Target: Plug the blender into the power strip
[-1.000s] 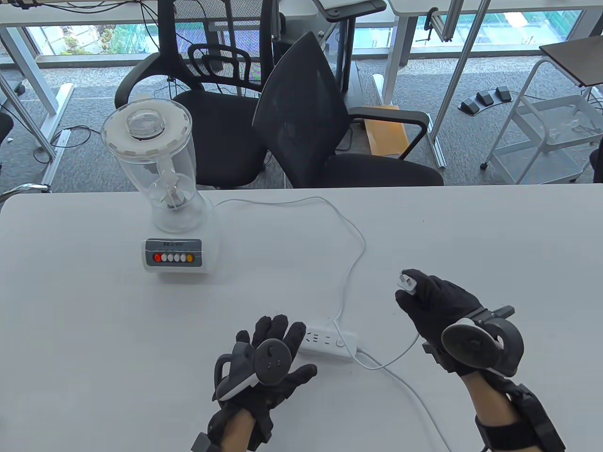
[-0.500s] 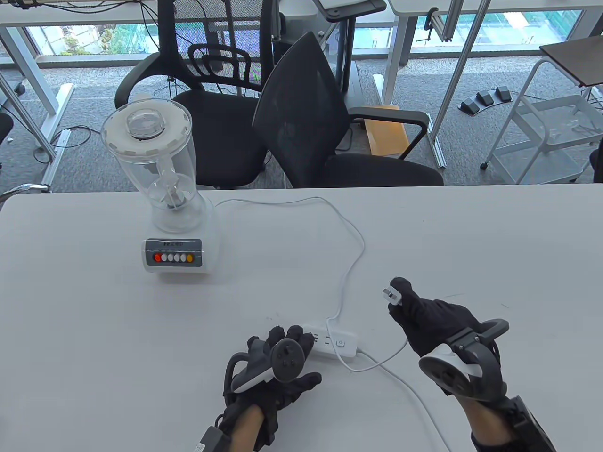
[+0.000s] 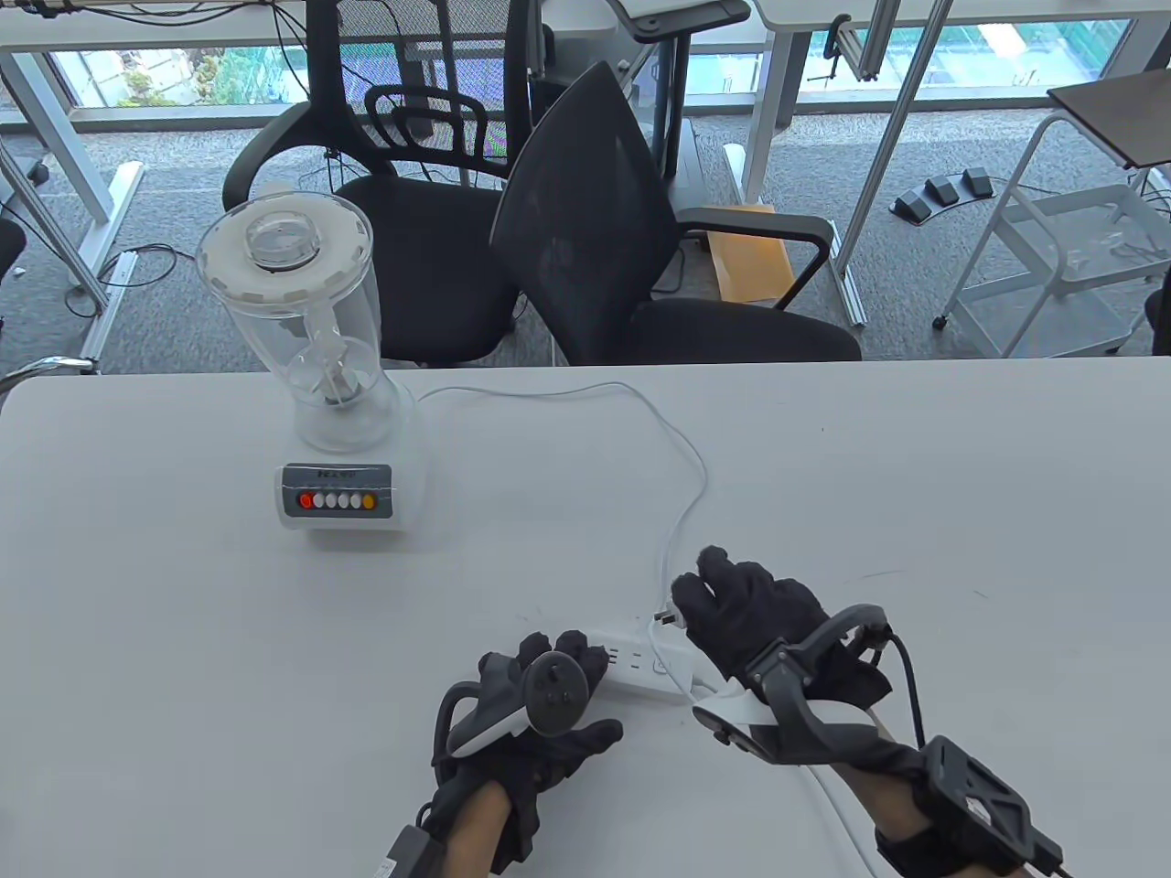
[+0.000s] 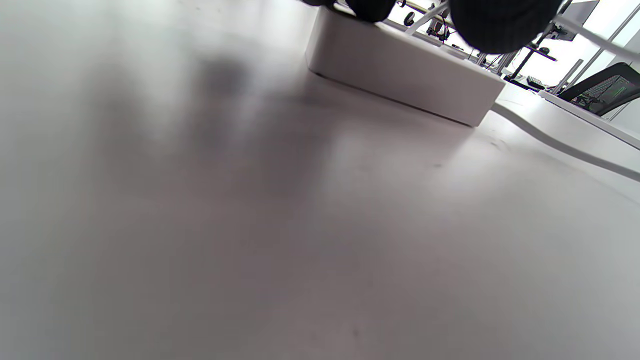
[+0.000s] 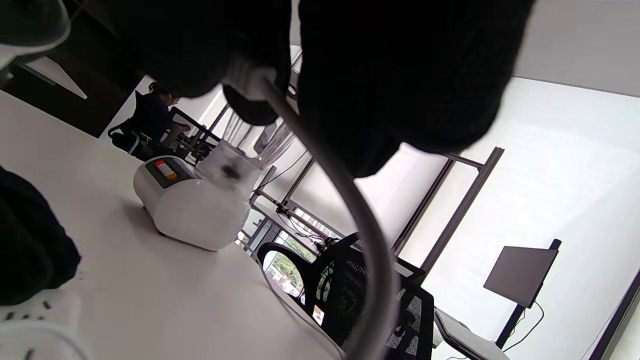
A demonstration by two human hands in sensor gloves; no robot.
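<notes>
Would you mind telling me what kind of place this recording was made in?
Most likely an office or lab workspace, not a kitchen. Black mesh office chairs stand behind the white table, other desks and floor-to-ceiling windows lie beyond, and the blender seems a test prop.

Your clear-jar white blender (image 3: pixel 334 439) stands far-left on the white counter (image 3: pixel 961 476); the white rectangular power strip (image 3: pixel 645 666) lies nearer you, right of it.

White table (image 3: pixel 183 640) bearing blender (image 3: pixel 334 439), its cord (image 3: pixel 677 439), power strip (image 3: pixel 640 660).
</notes>
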